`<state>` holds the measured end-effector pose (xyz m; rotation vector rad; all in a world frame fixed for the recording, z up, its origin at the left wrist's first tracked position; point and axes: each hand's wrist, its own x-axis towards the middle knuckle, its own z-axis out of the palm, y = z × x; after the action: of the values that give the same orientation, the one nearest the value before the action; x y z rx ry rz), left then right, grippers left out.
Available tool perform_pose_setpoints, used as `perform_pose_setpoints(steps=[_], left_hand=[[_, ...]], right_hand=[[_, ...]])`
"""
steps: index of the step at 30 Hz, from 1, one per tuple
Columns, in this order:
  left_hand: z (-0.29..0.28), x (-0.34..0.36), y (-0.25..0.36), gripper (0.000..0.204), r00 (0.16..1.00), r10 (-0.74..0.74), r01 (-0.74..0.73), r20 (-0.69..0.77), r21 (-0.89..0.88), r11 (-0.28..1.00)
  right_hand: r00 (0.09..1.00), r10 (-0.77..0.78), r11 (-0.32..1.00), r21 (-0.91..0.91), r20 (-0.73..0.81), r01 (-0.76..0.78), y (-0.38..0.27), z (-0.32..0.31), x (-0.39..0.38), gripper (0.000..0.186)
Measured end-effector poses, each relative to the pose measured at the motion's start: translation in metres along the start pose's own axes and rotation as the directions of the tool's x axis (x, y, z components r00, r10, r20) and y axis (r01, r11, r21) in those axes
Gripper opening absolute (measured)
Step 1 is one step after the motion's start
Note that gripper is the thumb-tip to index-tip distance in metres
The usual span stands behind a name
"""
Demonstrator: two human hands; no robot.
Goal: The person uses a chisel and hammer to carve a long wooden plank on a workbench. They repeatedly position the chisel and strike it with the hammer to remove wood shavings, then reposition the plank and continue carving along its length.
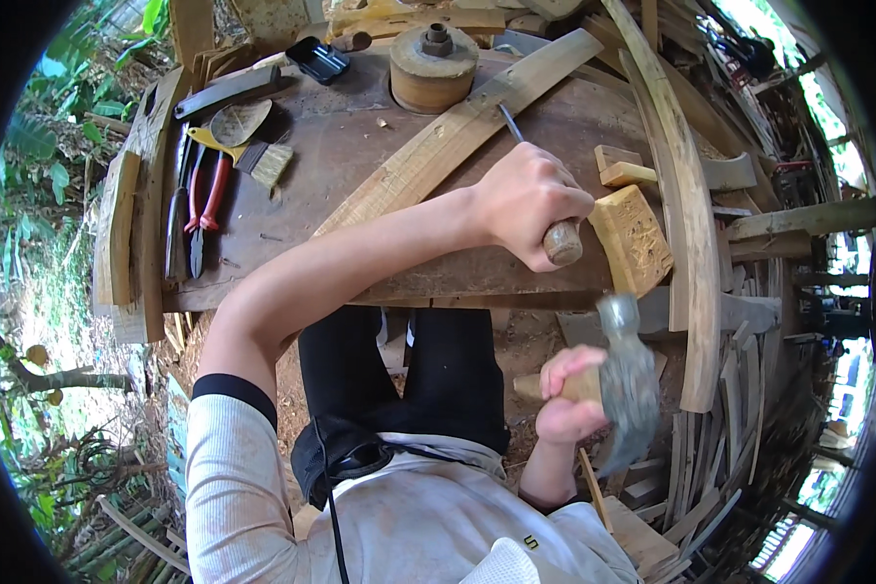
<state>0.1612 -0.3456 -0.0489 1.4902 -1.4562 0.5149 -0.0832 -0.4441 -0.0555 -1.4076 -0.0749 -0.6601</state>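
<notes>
A wood chisel [563, 243] is wrapped in the fist of my left hand [530, 204]. Its handle butt points toward me, and the thin metal blade slants away to the top face of a long wooden plank [438, 146]. The plank lies diagonally across the workbench [346, 136]. Lower down at the right, off the bench's near edge, my right hand [569, 399] grips a claw hammer [628, 380] by its wooden handle close to the head. Motion blurs the hammer head, which is apart from the chisel.
Red-handled pliers [204, 209], a paintbrush [263, 164] and a sharpening-stone-like grey bar [226, 94] lie at the bench's left. A round wooden block with a bolt [435, 68] stands at the back. Right of my left hand sits a wooden block [635, 238], beside long curved boards [686, 204].
</notes>
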Motion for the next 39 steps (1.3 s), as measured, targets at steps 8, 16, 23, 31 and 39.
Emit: perform_pose_setpoints(steps=[8, 16, 23, 31, 39], left_hand=[[-0.001, -0.01, -0.012, 0.027, 0.998, 0.051, -0.051, 0.028, 0.0, 0.999], [0.001, -0.015, -0.016, 0.029, 0.988, 0.107, -0.115, 0.107, 0.07, 0.991], [0.004, -0.012, -0.005, 0.025, 0.988, 0.137, -0.138, 0.069, 0.009, 0.99], [0.002, 0.0, 0.008, 0.024, 0.994, 0.068, -0.073, -0.09, -0.05, 0.996], [0.003, 0.003, 0.005, 0.023, 0.993, 0.065, -0.071, -0.096, -0.055, 0.996]], right_hand=[[0.946, 0.323, 0.919, -0.251, 0.042, -0.302, 0.014, -0.006, -0.002, 0.031], [0.956, 0.282, 0.951, -0.158, 0.076, -0.267, 0.021, -0.003, -0.013, 0.043], [0.931, 0.352, 0.929, -0.155, 0.097, -0.335, 0.006, -0.009, -0.011, 0.063], [0.981, 0.188, 0.961, -0.218, 0.057, -0.171, -0.027, -0.004, 0.009, 0.07], [0.986, 0.102, 0.984, -0.157, 0.13, -0.081, -0.034, -0.003, 0.018, 0.076]])
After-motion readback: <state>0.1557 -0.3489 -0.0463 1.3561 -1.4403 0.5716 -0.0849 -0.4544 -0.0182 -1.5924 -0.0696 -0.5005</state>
